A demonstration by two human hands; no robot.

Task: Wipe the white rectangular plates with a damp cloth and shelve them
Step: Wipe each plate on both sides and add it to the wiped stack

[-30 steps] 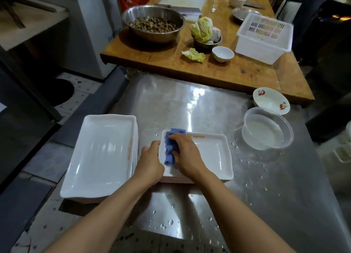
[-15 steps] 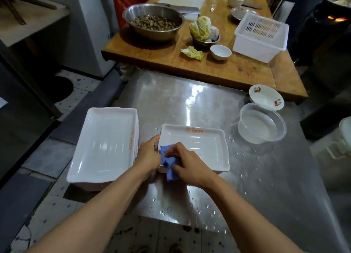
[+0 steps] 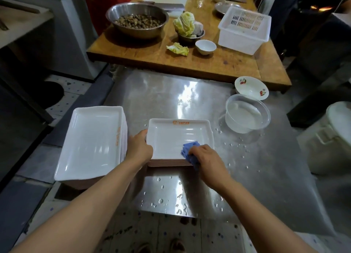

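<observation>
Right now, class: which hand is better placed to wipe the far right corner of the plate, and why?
The right hand. It already grips the cloth at the plate's near right edge, while the left hand holds the plate's left rim and has no cloth.

Two plate stacks (image 3: 91,140) (image 3: 180,136), one cloth (image 3: 190,153)

Far off we see a steel bowl (image 3: 137,20), cabbage (image 3: 185,23) and a basket (image 3: 244,29); right, a water tub (image 3: 247,113).
</observation>
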